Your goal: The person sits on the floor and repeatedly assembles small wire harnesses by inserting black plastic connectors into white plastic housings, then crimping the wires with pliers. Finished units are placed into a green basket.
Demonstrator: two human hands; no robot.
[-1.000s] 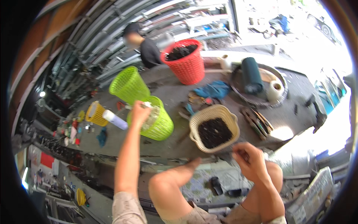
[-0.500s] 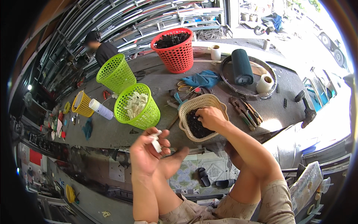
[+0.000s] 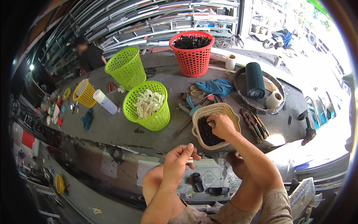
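two bare hands are working around the center of the frame. left hand (image 3: 178, 161) is hovering at lower center, thumb and fingers clamping on a small white piece (image 3: 190, 160). right hand (image 3: 223, 127) is reaching into the beige basket (image 3: 236, 118), right of center; its fingertips are dipping among small black pieces (image 3: 207, 136), can't tell if they're pinching one. front green basket (image 3: 156, 121), just left of center, is holding a heap of white pieces (image 3: 149, 102). back green basket (image 3: 128, 72) is standing behind it, upper left. red basket (image 3: 192, 62) is sitting top center, holding dark pieces (image 3: 191, 42). blue cloth (image 3: 216, 87) is lying above the beige basket; pliers (image 3: 249, 125) are resting to its right.
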